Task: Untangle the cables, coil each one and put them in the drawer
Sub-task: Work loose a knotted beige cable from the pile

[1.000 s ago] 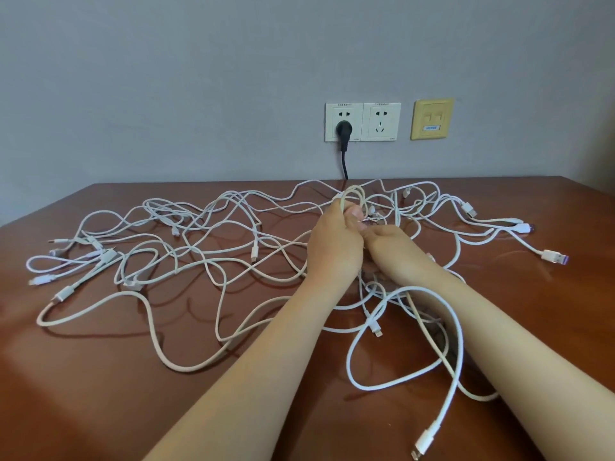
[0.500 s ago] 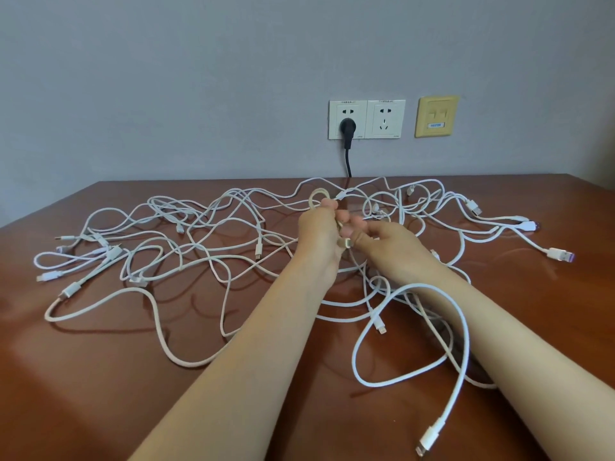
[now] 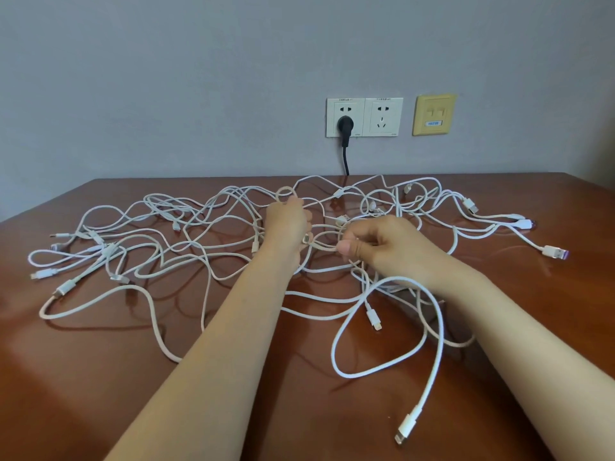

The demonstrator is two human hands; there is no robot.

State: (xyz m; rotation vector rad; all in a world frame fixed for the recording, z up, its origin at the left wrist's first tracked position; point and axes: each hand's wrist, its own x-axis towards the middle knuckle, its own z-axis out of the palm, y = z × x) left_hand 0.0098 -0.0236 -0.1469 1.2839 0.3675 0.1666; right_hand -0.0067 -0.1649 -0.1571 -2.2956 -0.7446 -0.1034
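Cables (image 3: 213, 247), white and pale beige, lie in one loose tangle across the far half of a brown wooden desk (image 3: 100, 377), reaching from near its left edge to near its right edge. Many plug ends stick out of the heap on both sides.

Two bare forearms reach in from the near edge to the middle of the tangle. The left hand (image 3: 286, 224) is a fist, back toward the camera, its fingers curled round a beige braided cable (image 3: 322, 248). A small loop of that cable stands up just above the knuckles, and a short plug end pokes out below the hand. The right hand (image 3: 389, 247) is just beside it. Its thumb (image 3: 344, 248) and forefinger are pressed together and pinch the same beige strand, with the other fingers curled in loosely. The strand runs taut between the two hands, lifted a little off the desk.

A white cable (image 3: 407, 424) forms a wide loop under the right forearm and its plug lies near the near edge.

On the grey wall behind are two white sockets (image 3: 382, 116) — a black plug (image 3: 345, 123) sits in the left one — and a yellow plate (image 3: 434, 114).
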